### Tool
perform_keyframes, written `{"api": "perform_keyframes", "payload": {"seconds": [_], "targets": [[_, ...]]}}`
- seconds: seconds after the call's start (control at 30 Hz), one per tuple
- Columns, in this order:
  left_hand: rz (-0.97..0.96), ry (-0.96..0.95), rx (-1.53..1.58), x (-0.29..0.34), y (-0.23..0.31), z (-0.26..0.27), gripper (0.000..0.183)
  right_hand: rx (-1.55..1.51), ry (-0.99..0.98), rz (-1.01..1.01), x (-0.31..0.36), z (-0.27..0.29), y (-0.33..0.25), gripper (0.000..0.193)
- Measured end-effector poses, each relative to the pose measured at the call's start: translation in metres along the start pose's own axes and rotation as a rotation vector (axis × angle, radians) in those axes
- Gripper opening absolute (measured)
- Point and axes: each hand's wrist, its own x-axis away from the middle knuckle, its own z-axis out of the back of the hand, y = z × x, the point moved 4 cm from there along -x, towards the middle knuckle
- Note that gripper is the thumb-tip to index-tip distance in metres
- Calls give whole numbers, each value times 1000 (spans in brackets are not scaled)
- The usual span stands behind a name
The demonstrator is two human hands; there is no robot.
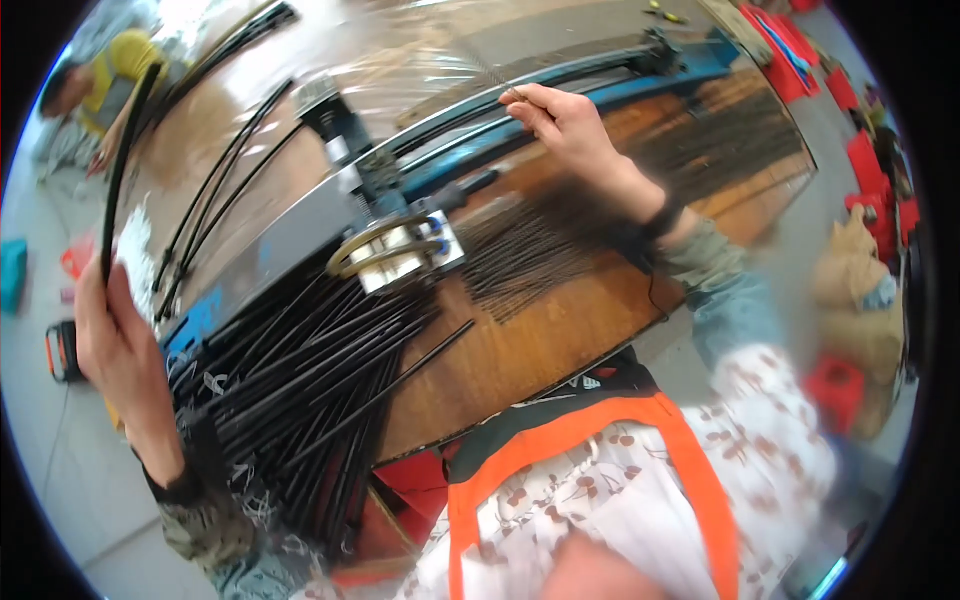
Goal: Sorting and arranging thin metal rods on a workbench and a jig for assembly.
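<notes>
My left hand (pixel 118 345) is closed around a long black tube (pixel 124 165), which stands up from the fist at the left. Over the blue machine (pixel 480 145), the fingertips of my right hand (pixel 560 115) are pinched on a thin wire (pixel 492 72). This wire is faint and blurred, so its far end is hard to make out. Between the hands sits a white metal clamp block (pixel 392 262) with yellowish hoses on the machine. A heap of black tubes (pixel 310 370) lies below it. To its right spreads a bed of thin dark rods (pixel 530 245).
The wooden tabletop (pixel 520 345) ends close to my orange-edged apron (pixel 590 415). Several black tubes (pixel 215 190) lean across the machine's left side. A person in yellow (pixel 125 75) works at the far left. Red bins (pixel 780 55) stand at the far right.
</notes>
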Motion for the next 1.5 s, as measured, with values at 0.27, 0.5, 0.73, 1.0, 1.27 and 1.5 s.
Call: {"api": "perform_keyframes", "payload": {"seconds": [0.27,0.5,0.73,1.0,1.27,1.5], "targets": [[76,-15,100,35,-6,12,26,-588,-355,189,-97,-100,-114,14],[347,-185,143,88,-41,13,26,-563,-495,251,-112,-128,-132,17],[366,-160,174,86,-50,-8,25,102,-504,490,-102,-147,-138,7],[238,-378,200,84,-39,-66,21,496,-204,301,-42,39,71,15],[7,-414,392,33,35,-182,21,523,-166,254,-34,85,123,6],[18,-429,449,43,46,-184,18,475,-164,226,-24,80,134,6]]}}
